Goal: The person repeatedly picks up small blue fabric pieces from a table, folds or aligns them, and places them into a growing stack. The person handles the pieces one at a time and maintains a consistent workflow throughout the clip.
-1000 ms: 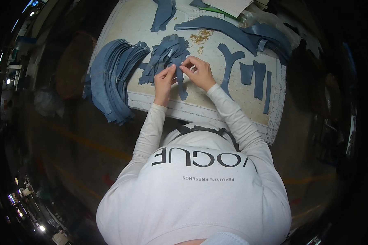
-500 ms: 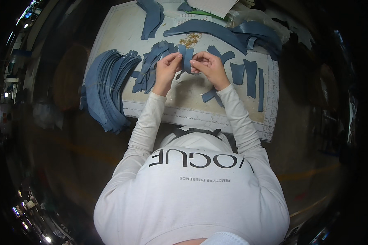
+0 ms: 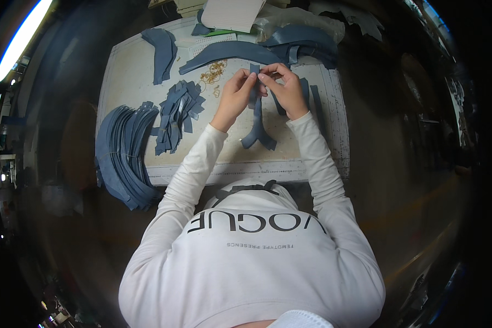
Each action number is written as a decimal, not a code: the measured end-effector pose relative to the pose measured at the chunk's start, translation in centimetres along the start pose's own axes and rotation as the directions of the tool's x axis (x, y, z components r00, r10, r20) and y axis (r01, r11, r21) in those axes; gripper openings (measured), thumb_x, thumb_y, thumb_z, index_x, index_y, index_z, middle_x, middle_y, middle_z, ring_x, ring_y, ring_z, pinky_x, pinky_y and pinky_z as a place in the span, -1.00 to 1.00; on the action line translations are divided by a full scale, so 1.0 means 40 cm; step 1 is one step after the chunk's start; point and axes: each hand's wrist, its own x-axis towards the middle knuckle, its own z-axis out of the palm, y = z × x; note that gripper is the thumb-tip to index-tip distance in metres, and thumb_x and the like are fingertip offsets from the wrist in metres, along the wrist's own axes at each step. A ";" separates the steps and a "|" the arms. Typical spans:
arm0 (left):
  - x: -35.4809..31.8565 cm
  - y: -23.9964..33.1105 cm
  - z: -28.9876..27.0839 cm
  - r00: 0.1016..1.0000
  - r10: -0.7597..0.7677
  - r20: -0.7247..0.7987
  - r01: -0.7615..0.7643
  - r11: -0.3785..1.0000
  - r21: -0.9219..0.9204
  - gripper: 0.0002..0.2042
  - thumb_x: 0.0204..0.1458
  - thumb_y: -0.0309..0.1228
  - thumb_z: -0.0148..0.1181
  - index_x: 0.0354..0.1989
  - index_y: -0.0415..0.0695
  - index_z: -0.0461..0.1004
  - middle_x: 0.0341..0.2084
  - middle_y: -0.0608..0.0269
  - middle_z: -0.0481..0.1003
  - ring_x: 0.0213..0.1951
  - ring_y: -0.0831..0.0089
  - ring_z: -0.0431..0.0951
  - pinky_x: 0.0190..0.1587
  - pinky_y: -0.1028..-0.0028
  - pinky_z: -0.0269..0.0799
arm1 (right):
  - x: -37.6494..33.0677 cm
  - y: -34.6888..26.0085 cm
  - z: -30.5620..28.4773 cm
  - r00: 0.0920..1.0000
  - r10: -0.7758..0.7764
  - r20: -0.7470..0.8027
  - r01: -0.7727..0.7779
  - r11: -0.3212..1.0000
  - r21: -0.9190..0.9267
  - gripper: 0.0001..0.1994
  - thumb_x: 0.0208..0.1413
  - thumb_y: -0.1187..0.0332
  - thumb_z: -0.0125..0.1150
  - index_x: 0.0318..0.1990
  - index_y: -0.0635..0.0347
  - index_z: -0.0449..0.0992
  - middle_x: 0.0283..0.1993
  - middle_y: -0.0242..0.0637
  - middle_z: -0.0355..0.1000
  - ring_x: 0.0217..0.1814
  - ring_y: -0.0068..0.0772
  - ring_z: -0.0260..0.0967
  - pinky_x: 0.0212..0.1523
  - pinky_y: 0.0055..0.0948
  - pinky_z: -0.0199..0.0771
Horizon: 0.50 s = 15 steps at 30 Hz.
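My left hand and my right hand meet over the table, thumbs and fingertips pinched on a narrow blue strip of leather-like material. The strip stands upright between them, its top end showing above the fingertips. Just below, toward me, a forked blue piece spreads into two ends; whether it joins the held strip I cannot tell. Left of my left hand lies a loose stack of small blue pieces. Thin yellow bands lie beyond that hand. Partly covered by my right hand are more blue strips.
A thick bundle of curved blue pieces overhangs the table's left edge. Long curved pieces and a blue pile lie along the back, beside a lined paper pad and clear plastic. Another blue stack sits back left.
The view has shifted, so the table sits differently. My hands have come closer together, and the blue piece between them now shows as one narrow strip. The forked piece has come into sight below them.
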 end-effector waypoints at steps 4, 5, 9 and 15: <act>0.043 -0.032 0.104 0.970 0.002 0.244 0.023 0.995 -0.102 -0.72 0.27 -0.23 -0.22 -0.18 -0.16 0.37 -0.53 0.38 0.28 -0.42 0.55 0.30 -0.27 0.62 0.23 | 0.024 -0.009 -0.136 0.989 0.145 -0.006 -0.145 0.987 0.073 -0.85 0.00 0.38 0.24 -0.31 0.24 0.52 -0.38 -0.44 0.45 -0.29 -0.61 0.38 -0.18 -0.57 0.34; 0.052 -0.050 0.131 0.968 -0.009 0.252 0.038 0.993 -0.111 -0.71 0.27 -0.22 -0.22 -0.18 -0.16 0.38 -0.53 0.39 0.27 -0.42 0.56 0.29 -0.28 0.62 0.22 | 0.030 -0.007 -0.169 0.988 0.147 -0.051 -0.146 0.989 0.024 -0.86 0.03 0.38 0.21 -0.28 0.22 0.51 -0.35 -0.47 0.44 -0.29 -0.68 0.34 -0.23 -0.63 0.30; 0.060 -0.163 0.237 0.960 -0.129 0.250 0.170 0.974 -0.150 -0.72 0.27 -0.25 -0.22 -0.21 -0.16 0.39 -0.55 0.40 0.27 -0.46 0.58 0.30 -0.33 0.61 0.26 | 0.049 0.039 -0.315 0.951 0.257 -0.173 -0.248 0.966 0.073 -0.90 0.09 0.33 0.15 -0.29 0.12 0.51 -0.32 -0.54 0.43 -0.28 -0.73 0.34 -0.32 -0.68 0.23; 0.012 -0.350 0.365 0.802 -0.410 0.434 0.512 0.846 -0.146 -0.75 0.24 -0.36 -0.17 -0.19 -0.26 0.40 -0.38 0.20 0.51 -0.34 0.44 0.55 -0.22 0.55 0.48 | 0.043 0.270 -0.465 0.907 0.380 -0.181 -0.413 0.886 -0.210 -0.81 0.00 0.30 0.23 -0.29 0.23 0.56 -0.36 -0.39 0.50 -0.31 -0.55 0.42 -0.28 -0.55 0.36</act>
